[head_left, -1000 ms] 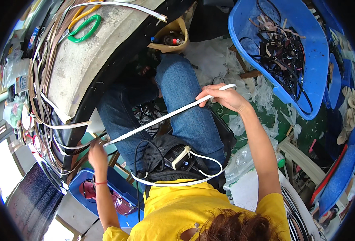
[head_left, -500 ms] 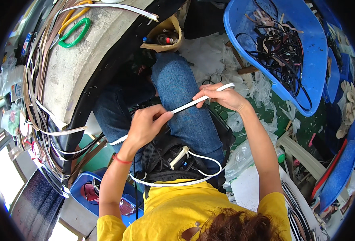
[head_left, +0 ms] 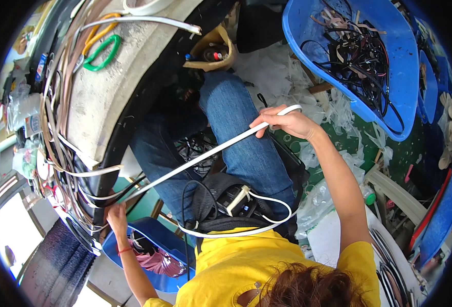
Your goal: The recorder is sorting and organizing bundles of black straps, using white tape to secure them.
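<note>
A long white strip (head_left: 200, 156) runs in a straight slant across my jeans. Its upper right end sits in the closed fingers of my right hand (head_left: 289, 123), above my knee, with a short tip sticking out past them. At the lower left, the strip reaches my left hand (head_left: 117, 220), whose fingers look closed on it; the fingertips are partly hidden beside the hanging strips. On my lap is a black pouch (head_left: 213, 190) with a dark device and a cream clip (head_left: 238, 200). A white cord (head_left: 236, 235) loops out from it across my waist.
At the left, a worn bench (head_left: 134, 61) carries green-handled scissors (head_left: 103, 53) and many draped strips (head_left: 49, 123). A blue tub (head_left: 300, 30) of dark scraps stands far right. Beside my left arm is a blue bin (head_left: 167, 284). Clear plastic bags (head_left: 323, 199) lie on the floor.
My left hand has moved down and left, from over my lap to the hanging strips beside the bench. More of the white strip shows between my hands. My right hand stays nearly in place.
</note>
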### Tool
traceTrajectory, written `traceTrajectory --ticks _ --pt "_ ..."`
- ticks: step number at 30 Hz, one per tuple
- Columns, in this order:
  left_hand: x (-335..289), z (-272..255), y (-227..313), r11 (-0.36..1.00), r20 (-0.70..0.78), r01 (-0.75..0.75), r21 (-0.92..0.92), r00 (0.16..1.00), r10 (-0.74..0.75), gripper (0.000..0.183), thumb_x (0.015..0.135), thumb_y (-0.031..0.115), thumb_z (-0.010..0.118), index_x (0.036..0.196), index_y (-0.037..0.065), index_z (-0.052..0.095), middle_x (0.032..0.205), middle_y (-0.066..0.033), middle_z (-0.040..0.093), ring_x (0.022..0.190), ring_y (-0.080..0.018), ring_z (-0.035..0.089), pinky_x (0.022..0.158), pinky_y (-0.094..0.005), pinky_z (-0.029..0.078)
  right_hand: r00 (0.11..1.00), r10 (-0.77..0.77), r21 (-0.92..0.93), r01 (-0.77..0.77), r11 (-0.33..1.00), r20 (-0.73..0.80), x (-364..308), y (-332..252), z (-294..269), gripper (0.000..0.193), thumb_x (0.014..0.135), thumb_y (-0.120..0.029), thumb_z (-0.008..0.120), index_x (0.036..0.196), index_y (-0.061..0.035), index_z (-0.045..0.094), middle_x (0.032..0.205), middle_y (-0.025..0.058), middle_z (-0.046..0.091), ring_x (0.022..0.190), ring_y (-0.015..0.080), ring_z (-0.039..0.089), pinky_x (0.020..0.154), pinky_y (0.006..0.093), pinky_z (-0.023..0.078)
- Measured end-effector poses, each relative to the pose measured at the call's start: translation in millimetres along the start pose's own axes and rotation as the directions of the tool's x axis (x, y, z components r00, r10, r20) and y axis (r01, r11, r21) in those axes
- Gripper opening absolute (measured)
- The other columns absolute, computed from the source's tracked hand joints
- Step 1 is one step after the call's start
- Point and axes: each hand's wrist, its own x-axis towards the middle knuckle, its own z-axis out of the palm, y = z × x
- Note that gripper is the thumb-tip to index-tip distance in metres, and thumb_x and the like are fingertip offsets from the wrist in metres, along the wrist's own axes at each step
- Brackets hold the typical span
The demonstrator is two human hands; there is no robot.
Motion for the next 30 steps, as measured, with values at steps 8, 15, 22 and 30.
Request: traceTrajectory --ticks 8,15,22,30 --pt "-22.5 25.1 214.0 0.883 -0.106 -0.47 -0.025 0.879 0.465 0.013 0.086 0.01 0.058 0.096 0.004 0.063 0.09 -0.0143 0.064 0.084 -0.0331 0.062 0.072 -0.0392 0.05 0.998 -0.008 0.054 0.011 0.998 -0.067 -4.6 2.4 1.7 0.03 0.094 -0.021 0.048 0.101 0.0014 0.068 0.078 0.0063 0.068 0.06 0.0027 0.039 0.056 0.0185 0.029" --pt "-2.2 79.7 353.8 0.769 0.457 -0.294 -0.567 0.665 0.591 0.026 0.087 0.027 0.063 0.083 0.001 0.066 0.061 -0.012 0.06 0.052 -0.02 0.058 0.051 -0.0311 0.042 0.993 0.072 -0.076 -0.08 0.994 -0.097 -1.0 -1.4 9.2 0.034 0.092 -0.025 0.048 0.099 0.0017 0.068 0.084 0.0071 0.065 0.081 0.0125 0.057 0.066 0.0232 0.036" --pt "16.2 61.7 306.0 0.788 0.426 -0.357 -0.501 0.691 0.584 0.021 0.085 0.02 0.067 0.077 0.0 0.063 0.055 -0.0068 0.055 0.05 -0.0095 0.048 0.047 -0.0262 0.037 0.997 0.057 0.086 -0.053 0.995 -0.046 -5.5 11.5 -9.6 0.035 0.093 -0.023 0.045 0.103 0.003 0.066 0.087 0.0089 0.065 0.088 0.0145 0.058 0.07 0.0243 0.037" --pt "6.8 9.4 158.9 0.923 0.285 -0.161 -0.35 0.92 0.269 0.022 0.084 0.018 0.067 0.075 -0.001 0.063 0.06 -0.0021 0.059 0.056 -0.0065 0.051 0.052 -0.022 0.04 0.999 0.044 0.006 -0.044 0.999 -0.01 -2.8 4.6 -8.1 0.035 0.094 -0.023 0.045 0.104 0.0034 0.066 0.089 0.0074 0.064 0.087 0.0133 0.056 0.07 0.0228 0.037"
